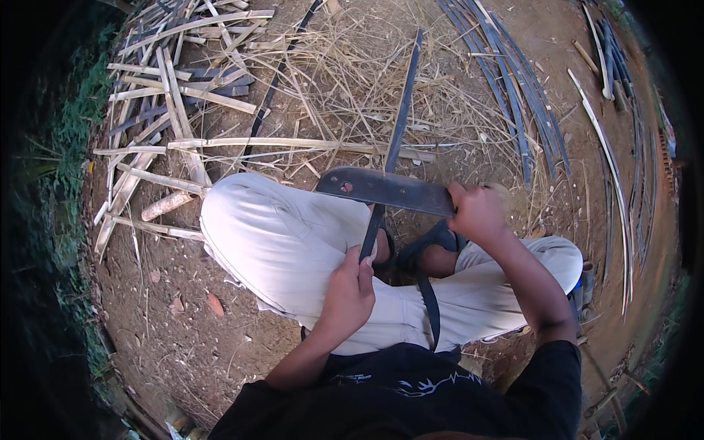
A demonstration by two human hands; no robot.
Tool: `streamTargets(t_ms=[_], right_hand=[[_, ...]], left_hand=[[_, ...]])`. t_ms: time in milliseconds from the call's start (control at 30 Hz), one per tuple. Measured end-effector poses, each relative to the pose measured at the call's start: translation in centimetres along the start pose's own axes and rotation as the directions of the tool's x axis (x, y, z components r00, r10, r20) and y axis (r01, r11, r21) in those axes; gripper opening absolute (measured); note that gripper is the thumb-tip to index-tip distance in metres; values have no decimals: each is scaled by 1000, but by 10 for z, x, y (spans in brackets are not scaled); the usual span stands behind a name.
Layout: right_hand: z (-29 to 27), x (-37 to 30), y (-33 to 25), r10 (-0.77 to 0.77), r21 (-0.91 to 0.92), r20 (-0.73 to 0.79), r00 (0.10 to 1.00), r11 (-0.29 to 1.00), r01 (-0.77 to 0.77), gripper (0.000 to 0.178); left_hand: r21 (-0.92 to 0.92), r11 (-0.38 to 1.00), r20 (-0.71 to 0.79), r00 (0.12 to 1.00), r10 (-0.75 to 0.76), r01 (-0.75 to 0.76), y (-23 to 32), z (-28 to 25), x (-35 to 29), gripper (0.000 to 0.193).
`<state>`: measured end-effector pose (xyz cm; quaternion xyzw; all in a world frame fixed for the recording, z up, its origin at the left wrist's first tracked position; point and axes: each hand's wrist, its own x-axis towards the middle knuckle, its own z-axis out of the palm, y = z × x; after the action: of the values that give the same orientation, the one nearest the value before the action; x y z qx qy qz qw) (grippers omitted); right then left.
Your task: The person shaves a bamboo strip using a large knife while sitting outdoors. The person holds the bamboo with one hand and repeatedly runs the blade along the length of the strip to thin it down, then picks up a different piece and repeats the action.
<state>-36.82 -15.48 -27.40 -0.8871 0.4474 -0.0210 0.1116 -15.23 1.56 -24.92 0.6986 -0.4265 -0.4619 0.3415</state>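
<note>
My left hand [347, 295] is closed round the near end of a long, thin, dark bamboo strip [405, 106], which points away from me over the ground. My right hand [480, 213] grips a machete [422, 194] by its handle, mostly hidden in the fist. Its broad dark blade, with a few holes in it, points left and crosses over the strip between my knees. The blade hides the part of the strip behind it; whether the edge bites into it I cannot tell.
I sit low in pale trousers [257, 227], feet in dark sandals [436, 238] beneath the blade. Split bamboo pieces [183, 88] lie piled at the far left. Thin shavings [352, 81] cover the soil ahead. Dark strips [517, 95] lie bundled at the far right, and green plants [73, 132] border the left.
</note>
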Motion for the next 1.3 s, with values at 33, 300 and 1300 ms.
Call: streamTargets(t_ms=[33,300,1300], right_hand=[[-3,-1,-5,-26,-7,-5,1000,1000,26,21],[5,28,51,230,-20,27,973,973,-230,21],[8,29,9,-122,58,79,989,991,117,24]], left_hand=[[25,1000,0,1000,9,-9,1,0,0,17],[72,997,63,998,-11,6,6,-5,-27,18],[136,981,127,980,-155,138,24,-34,-60,26]])
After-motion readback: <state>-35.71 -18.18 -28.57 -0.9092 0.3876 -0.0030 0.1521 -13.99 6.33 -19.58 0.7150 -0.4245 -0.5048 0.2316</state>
